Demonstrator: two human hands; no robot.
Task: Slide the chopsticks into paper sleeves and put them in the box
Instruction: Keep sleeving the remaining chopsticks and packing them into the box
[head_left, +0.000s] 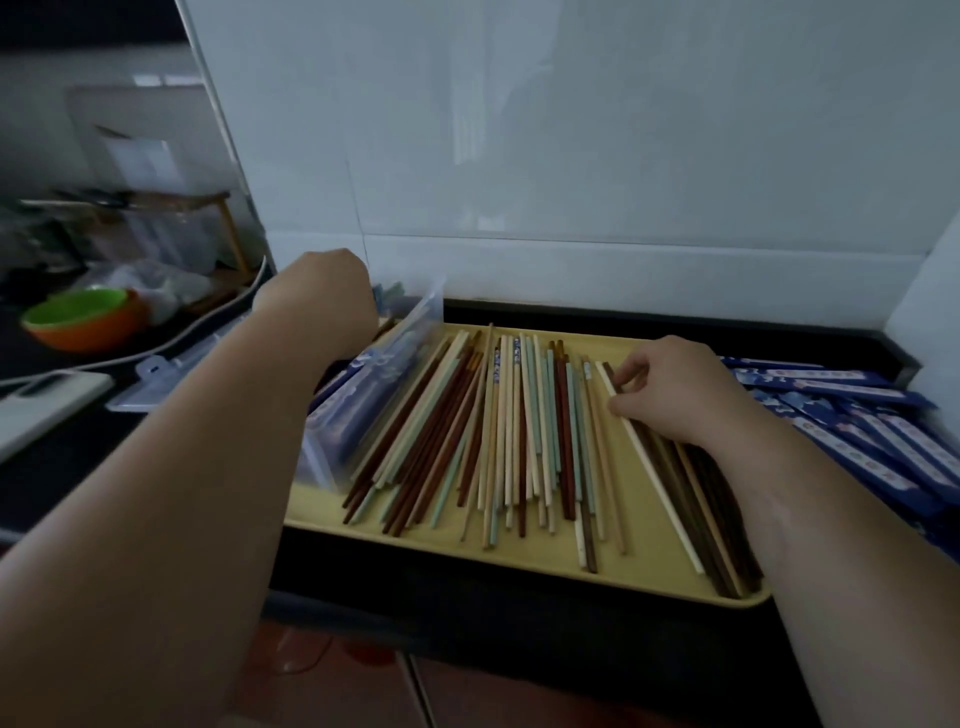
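Early-to-mid stage, I'd judge. Most chopsticks (498, 431) lie loose on the yellow tray (519, 566), centre frame. Some blue-sleeved ones seem to be in the clear box (363, 395), centre left. Paper sleeves (857, 415) piled far right. Right hand (670, 389) grip pinches a cream chopstick (654, 478). Left hand (322, 291) at box, fingers hidden, so can't tell its grip.
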